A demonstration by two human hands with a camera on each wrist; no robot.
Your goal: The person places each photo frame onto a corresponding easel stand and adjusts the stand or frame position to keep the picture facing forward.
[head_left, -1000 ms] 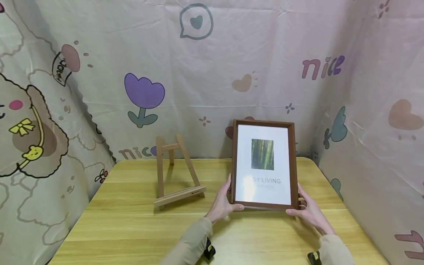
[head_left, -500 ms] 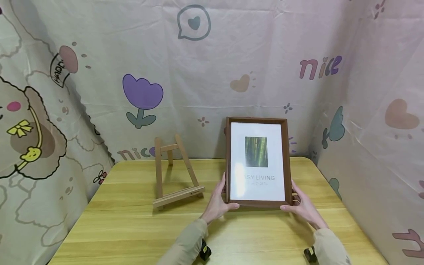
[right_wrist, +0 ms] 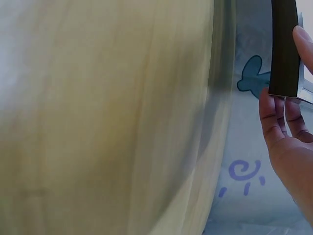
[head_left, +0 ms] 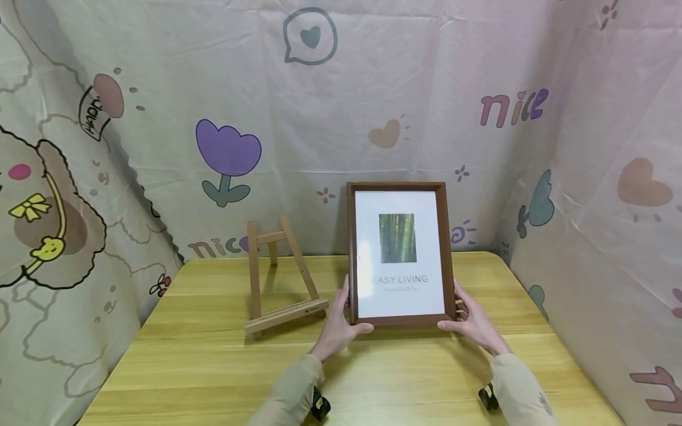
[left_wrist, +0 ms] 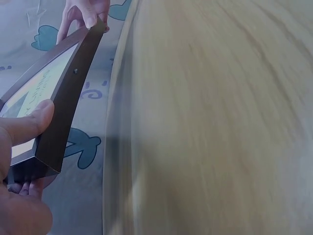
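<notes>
A brown picture frame (head_left: 399, 296) stands nearly upright above the table, its white sheet showing a small green bamboo picture and the words EASY LIVING. My left hand (head_left: 337, 331) grips its lower left corner, thumb over the front edge and fingers behind the side. At the lower right corner my right hand (head_left: 476, 325) holds it the same way. The left wrist view shows the underside of the picture frame (left_wrist: 73, 93) with both thumbs on its front. In the right wrist view, fingers of the right hand (right_wrist: 288, 132) curl under the corner.
Left of the picture frame, a small wooden easel (head_left: 288, 312) stands on the wooden table (head_left: 213, 367), its ledge facing front. A patterned cloth (head_left: 319, 118) hangs behind the table and along both sides.
Both hands have carried the picture frame leftward toward the easel and slightly upward. The easel stays where it was; the head view has shifted a little.
</notes>
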